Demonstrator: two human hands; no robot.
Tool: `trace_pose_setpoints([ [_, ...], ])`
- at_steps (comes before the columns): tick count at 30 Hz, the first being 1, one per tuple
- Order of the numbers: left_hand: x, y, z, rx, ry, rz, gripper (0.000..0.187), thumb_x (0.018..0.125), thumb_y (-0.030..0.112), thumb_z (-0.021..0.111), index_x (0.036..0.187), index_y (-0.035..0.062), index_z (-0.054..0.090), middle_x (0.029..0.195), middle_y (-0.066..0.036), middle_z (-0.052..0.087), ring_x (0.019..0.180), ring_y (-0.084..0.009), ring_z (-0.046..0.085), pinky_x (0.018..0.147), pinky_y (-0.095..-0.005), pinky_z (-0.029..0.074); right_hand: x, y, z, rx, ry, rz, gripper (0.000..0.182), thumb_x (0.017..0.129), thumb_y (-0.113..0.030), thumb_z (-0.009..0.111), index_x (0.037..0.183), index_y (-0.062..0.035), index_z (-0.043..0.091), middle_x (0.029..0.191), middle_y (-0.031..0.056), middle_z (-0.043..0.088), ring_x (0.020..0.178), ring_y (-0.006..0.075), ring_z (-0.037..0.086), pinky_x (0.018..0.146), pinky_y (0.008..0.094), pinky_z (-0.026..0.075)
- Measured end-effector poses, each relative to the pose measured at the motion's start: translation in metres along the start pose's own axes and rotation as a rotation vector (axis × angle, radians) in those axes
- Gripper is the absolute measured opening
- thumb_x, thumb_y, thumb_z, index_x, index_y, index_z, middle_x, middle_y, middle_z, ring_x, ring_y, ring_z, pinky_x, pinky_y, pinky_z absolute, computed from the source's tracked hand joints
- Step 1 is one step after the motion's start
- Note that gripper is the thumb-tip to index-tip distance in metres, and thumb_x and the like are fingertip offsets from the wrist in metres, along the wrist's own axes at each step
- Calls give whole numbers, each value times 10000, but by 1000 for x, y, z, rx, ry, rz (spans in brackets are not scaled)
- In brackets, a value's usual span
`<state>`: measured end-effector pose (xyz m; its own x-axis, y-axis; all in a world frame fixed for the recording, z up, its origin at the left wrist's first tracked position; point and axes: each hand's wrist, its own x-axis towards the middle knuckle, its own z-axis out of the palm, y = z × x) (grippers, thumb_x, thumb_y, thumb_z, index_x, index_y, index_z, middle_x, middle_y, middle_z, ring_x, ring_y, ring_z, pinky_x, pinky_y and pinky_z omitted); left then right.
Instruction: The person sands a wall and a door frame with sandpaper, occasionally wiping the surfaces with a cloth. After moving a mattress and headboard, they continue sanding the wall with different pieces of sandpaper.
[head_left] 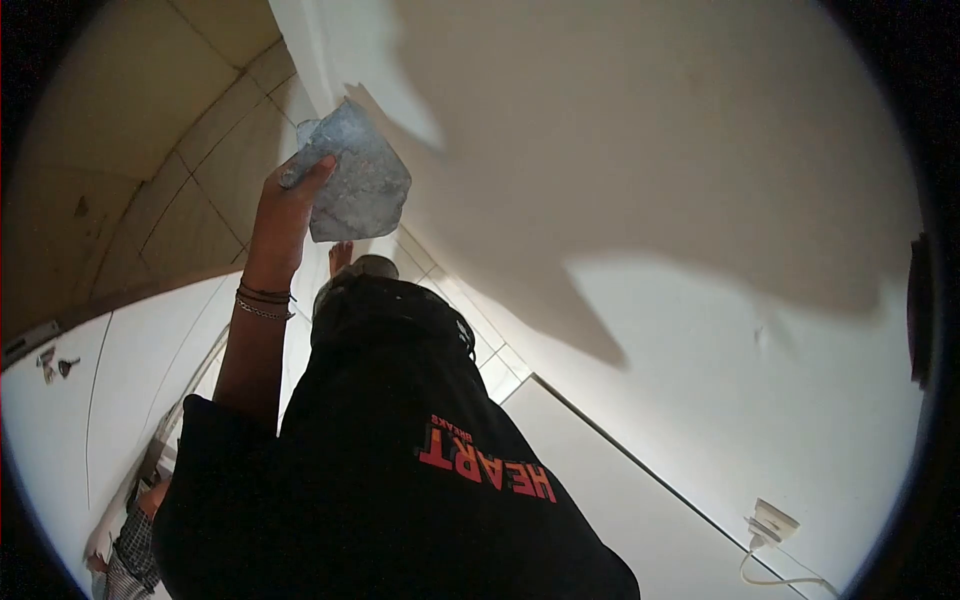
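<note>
My left hand is closed on a grey, smeared flat piece, with the thumb across its face and the fingers hidden behind it. The piece has angular edges and is held up beside a pale wall, which carries large shadows. Two dark bands and a metal chain circle my left wrist. My right hand is out of view.
A bare foot shows on the tiled floor. At the lower left is another person's checkered clothing. A plug and cord sit at a wall socket, lower right. A white door stands left.
</note>
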<state>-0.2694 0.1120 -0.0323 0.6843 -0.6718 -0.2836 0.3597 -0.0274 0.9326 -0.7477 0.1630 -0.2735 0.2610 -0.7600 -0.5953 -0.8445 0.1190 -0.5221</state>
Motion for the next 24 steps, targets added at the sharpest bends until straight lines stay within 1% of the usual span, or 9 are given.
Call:
trace_pose_setpoints([
  [2, -22, -3, 8, 144, 32, -48, 363, 786, 258, 573, 1014, -23, 537, 926, -66, 569, 854, -137, 515, 777, -276, 391, -15, 19, 0, 27, -16, 4, 319, 768, -285, 510, 976, -50, 568, 875, 146, 603, 761, 266, 584, 654, 336, 450],
  [6, -43, 6, 19, 191, 77, -3, 356, 793, 256, 565, 1015, -20, 538, 941, -64, 565, 871, -138, 506, 794, -272, 380, -19, 23, 12, 92, -4, 9, 319, 768, -283, 510, 976, -49, 568, 875, 146, 603, 758, 265, 584, 652, 335, 450],
  [10, -37, -9, 1, 141, 60, 21, 345, 794, 233, 567, 1027, -18, 531, 962, -63, 558, 888, -136, 498, 814, -262, 364, -42, 17, 39, 170, 32, 69, 318, 769, -281, 510, 977, -48, 567, 875, 146, 603, 756, 264, 584, 650, 334, 450],
  [12, -34, -9, 6, 104, 36, 20, 340, 794, 223, 568, 1031, -19, 528, 965, -61, 556, 889, -133, 496, 818, -261, 360, -51, 7, 48, 214, 66, 107, 317, 769, -280, 510, 977, -47, 567, 875, 146, 603, 754, 263, 584, 649, 334, 450],
  [14, -35, 4, 19, 315, -23, 161, 319, 800, 193, 562, 1033, -20, 524, 961, -56, 553, 881, -133, 496, 815, -267, 363, -58, 0, 62, 268, 106, 151, 317, 769, -279, 510, 977, -46, 567, 875, 146, 603, 753, 263, 584, 648, 334, 450],
  [17, -9, 0, 10, 270, -82, 78, 316, 803, 204, 558, 1026, -18, 527, 949, -51, 551, 868, -135, 496, 810, -272, 366, -76, -26, 90, 337, 177, 234, 316, 769, -277, 510, 977, -45, 567, 875, 146, 603, 751, 262, 584, 647, 333, 450],
  [18, 4, 0, 9, 277, -120, 77, 316, 803, 204, 558, 1026, -18, 527, 949, -51, 551, 868, -135, 496, 810, -272, 366, -73, -38, 102, 366, 208, 251, 316, 769, -277, 510, 978, -45, 566, 875, 146, 603, 750, 262, 585, 646, 333, 450],
  [20, 24, 1, 11, 195, -46, -94, 336, 797, 229, 567, 1018, -21, 529, 931, -54, 551, 859, -137, 494, 805, -274, 368, -77, -56, 132, 439, 264, 297, 316, 770, -275, 510, 978, -44, 566, 875, 146, 603, 749, 261, 585, 646, 332, 450],
  [24, 46, 10, 10, 192, -208, -119, 369, 787, 264, 577, 1010, -27, 530, 918, -55, 548, 852, -133, 490, 793, -272, 370, -64, -72, 167, 531, 368, 326, 315, 770, -273, 510, 978, -43, 566, 875, 146, 603, 746, 260, 585, 644, 331, 450],
])
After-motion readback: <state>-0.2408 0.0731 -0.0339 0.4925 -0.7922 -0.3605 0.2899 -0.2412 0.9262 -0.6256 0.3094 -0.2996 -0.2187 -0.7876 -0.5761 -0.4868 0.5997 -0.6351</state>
